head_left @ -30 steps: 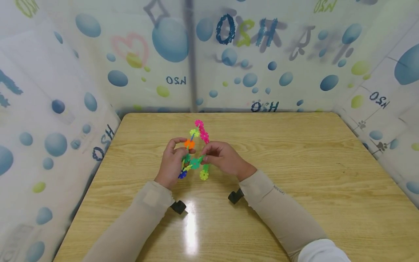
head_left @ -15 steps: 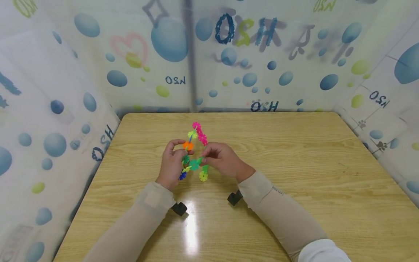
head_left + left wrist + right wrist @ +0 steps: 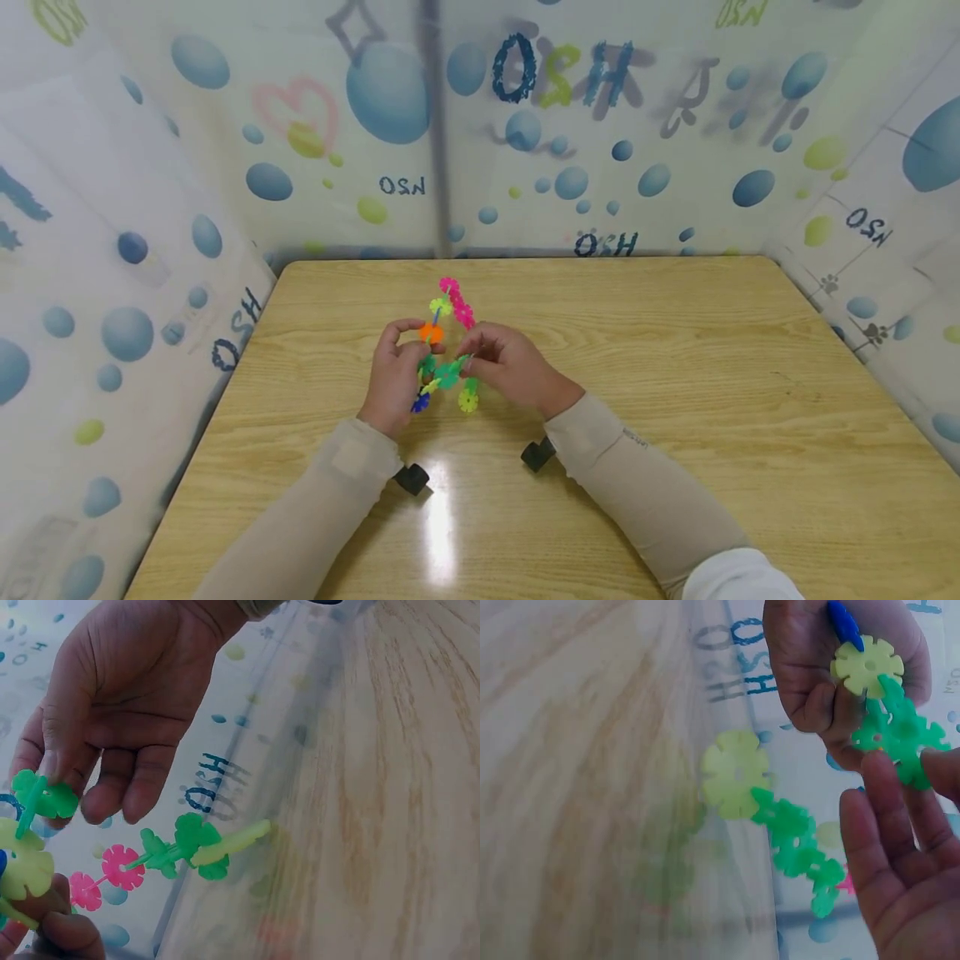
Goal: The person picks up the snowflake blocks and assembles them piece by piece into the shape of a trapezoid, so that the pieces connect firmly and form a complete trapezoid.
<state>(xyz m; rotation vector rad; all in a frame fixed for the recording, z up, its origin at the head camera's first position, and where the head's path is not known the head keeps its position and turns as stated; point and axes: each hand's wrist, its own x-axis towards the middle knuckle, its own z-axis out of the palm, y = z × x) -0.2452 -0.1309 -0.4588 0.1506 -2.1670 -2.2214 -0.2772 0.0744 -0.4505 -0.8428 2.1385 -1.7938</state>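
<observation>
A chain of interlocking flower-shaped plastic discs hangs between the two hands above the table. My left hand [image 3: 393, 375] grips it between thumb and fingers, near an orange disc [image 3: 431, 333] and a blue disc [image 3: 422, 402]. In the head view, my right hand [image 3: 517, 367] is close on the right, its thumb and finger pinching a green disc [image 3: 904, 746] joined to a yellow disc [image 3: 869, 667]. Pink discs [image 3: 463, 313] form the far part of the chain. Its loose end has green discs [image 3: 791, 834] and a yellow disc [image 3: 735, 774]. Fingers hide part of the chain.
The wooden table [image 3: 637, 375] reaches to the patterned curtain wall [image 3: 525, 192] at the back and sides. A black wrist camera [image 3: 412, 479] sits under the left wrist, and another black camera [image 3: 537, 456] under the right.
The chain and left hand have shifted very slightly. Right-hand fingertips have moved a little against the green disc. Both hands keep their hold.
</observation>
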